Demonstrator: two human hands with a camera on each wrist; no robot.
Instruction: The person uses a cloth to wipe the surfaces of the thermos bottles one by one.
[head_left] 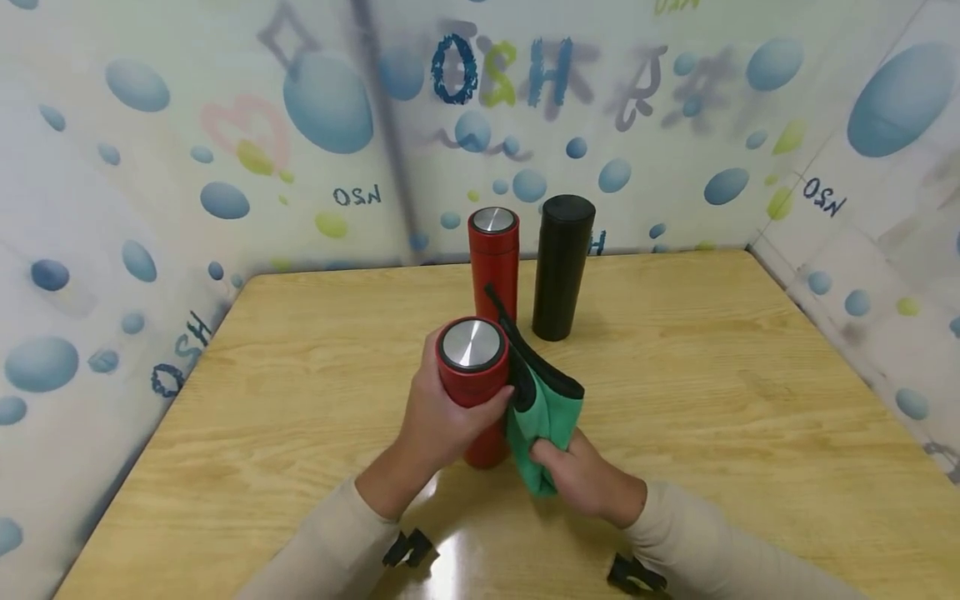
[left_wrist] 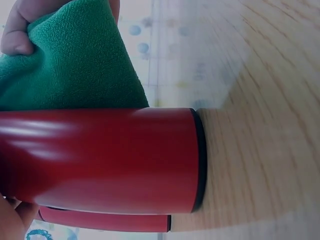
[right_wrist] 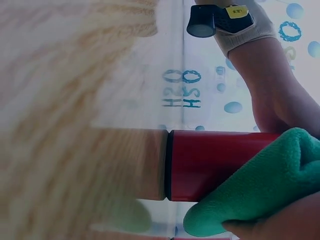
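Observation:
My left hand (head_left: 438, 425) grips a red thermos flask (head_left: 471, 392) near its top, fingers and thumb wrapped round it. The flask stands upright, with a brushed silver lid (head_left: 472, 345) facing up. In the left wrist view, the black-rimmed base of the red flask (left_wrist: 110, 160) is right at the tabletop. My right hand (head_left: 588, 479) holds a green cloth (head_left: 558, 417) with black edging, thumb on top. In the right wrist view, the fuzzy cloth (right_wrist: 260, 185) overlaps the flask's side; its inner folds are hidden.
A second red flask (head_left: 495, 258) with a silver lid stands just behind the held one. To its right is a black flask (head_left: 562, 271). The wooden table (head_left: 322, 358) meets a wall (head_left: 300, 217) patterned with blue dots at the back.

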